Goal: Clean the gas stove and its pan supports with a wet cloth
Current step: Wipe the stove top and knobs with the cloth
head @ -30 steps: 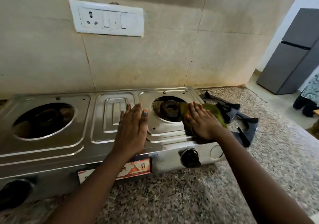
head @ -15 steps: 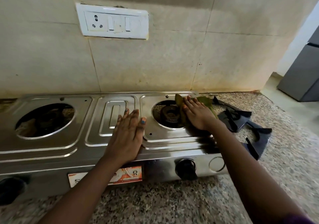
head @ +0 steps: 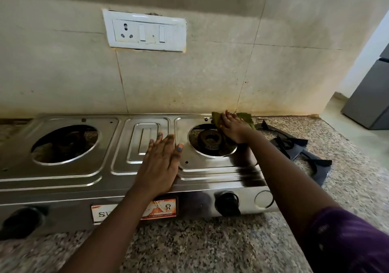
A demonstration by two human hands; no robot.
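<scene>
The right hand (head: 233, 128) presses a crumpled olive-green wet cloth (head: 245, 118) onto the back right corner of the stainless-steel two-burner gas stove (head: 101, 173), fingers seemingly curled over it. The left hand (head: 162, 163) lies flat, fingers straight, on the stove's middle. Black metal pan supports (head: 294, 148) lie just right on the speckled granite counter (head: 200, 245). Stained beige tiles (head: 189, 83) carry a white switchboard (head: 145, 31).
</scene>
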